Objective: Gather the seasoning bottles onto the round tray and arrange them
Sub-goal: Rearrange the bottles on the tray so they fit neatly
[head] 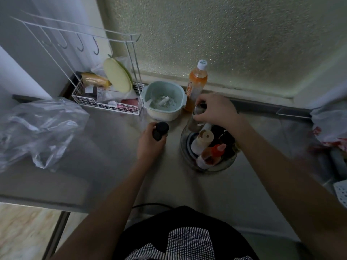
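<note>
A round metal tray (228, 162) sits on the steel counter right of centre. It holds several seasoning bottles, among them a cream-capped bottle (203, 139), a red-capped sauce bottle (216, 152) and dark-lidded jars (225, 136). My right hand (216, 109) grips a silver-topped shaker (197, 119) at the tray's far left rim. My left hand (150, 143) holds a black-capped bottle (159, 131) just left of the tray, above the counter.
A tall orange bottle (196, 85) stands by the wall behind the tray. A pale blue strainer basket (164, 100) and a white wire rack (109, 98) sit at the back left. Plastic bags lie at far left (37, 128) and far right (330, 124).
</note>
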A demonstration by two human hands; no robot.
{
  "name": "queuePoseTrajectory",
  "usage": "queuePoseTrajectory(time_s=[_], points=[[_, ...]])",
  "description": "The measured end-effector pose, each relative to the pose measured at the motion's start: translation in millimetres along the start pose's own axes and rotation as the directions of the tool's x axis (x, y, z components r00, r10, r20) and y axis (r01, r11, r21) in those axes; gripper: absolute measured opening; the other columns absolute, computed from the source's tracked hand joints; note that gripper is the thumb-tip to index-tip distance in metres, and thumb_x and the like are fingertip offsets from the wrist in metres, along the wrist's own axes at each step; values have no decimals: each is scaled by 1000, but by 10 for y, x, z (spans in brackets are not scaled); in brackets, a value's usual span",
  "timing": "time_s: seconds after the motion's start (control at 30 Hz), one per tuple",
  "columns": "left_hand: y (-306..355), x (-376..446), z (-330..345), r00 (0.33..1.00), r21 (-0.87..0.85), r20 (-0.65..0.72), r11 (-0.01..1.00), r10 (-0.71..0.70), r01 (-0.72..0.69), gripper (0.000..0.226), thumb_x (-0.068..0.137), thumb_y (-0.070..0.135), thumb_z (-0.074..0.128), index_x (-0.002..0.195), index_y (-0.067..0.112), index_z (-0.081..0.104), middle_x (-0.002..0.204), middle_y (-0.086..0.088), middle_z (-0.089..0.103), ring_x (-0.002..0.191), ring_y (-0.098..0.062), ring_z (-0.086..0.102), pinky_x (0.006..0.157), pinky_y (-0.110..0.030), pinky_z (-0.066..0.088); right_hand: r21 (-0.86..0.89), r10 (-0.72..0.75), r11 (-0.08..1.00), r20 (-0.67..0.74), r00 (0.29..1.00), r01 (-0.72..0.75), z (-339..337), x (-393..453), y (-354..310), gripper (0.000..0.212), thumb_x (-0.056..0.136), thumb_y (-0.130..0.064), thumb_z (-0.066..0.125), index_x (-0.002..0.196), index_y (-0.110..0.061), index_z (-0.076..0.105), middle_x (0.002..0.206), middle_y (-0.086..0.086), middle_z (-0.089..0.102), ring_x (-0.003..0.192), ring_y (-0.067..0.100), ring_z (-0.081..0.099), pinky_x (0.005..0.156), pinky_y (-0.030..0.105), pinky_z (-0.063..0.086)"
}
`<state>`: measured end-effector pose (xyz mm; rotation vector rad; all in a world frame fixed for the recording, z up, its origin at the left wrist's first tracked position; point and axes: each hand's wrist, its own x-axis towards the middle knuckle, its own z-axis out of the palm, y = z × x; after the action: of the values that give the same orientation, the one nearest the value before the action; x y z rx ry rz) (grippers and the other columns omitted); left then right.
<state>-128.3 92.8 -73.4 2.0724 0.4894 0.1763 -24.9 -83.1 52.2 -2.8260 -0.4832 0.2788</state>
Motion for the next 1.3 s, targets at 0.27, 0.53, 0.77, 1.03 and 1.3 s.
queuePoseTrajectory(time_s=[0.27,0.53,0.77,1.03,1.3], points=[[-8,-22,22,1000,3,27,1000,11,-11,38,79,27,70,112,20,55,112,-7,67,100,-23,62,77,-25,43,-137,3,990,141,990,16,424,30,50,44,73,-30,75,112,-31,55,113,1,57,98,20,55,68,33,45],[3,-33,17,1000,6,28,1000,5,-6,39,78,27,70,113,21,54,112,-7,66,101,-24,61,81,-31,48,-82,-20,996,167,986,34,322,5,135,52,81,-27,68,129,-35,48,135,0,49,116,22,52,81,36,48],[7,-56,19,957,416,46,866,286,-278,81,69,37,75,137,18,37,140,-11,44,129,-31,40,105,-49,31,-7,148,989,-165,975,-151,123,-233,668,33,90,-18,54,120,-31,56,129,1,56,113,24,54,89,45,48],[270,-138,221,700,355,429,606,571,-712,20,80,6,60,100,6,62,102,-15,65,90,-33,65,72,-38,54,527,574,711,-52,817,-466,350,-436,1200,38,101,-22,31,134,-11,47,141,16,46,128,32,43,101,39,36],[247,-203,531,756,293,622,835,204,-466,73,87,19,56,147,19,15,154,-5,23,138,-27,27,109,-41,31,618,575,594,121,809,-515,519,-522,1094,41,100,-32,29,127,-13,53,132,14,53,119,30,50,95,37,39]])
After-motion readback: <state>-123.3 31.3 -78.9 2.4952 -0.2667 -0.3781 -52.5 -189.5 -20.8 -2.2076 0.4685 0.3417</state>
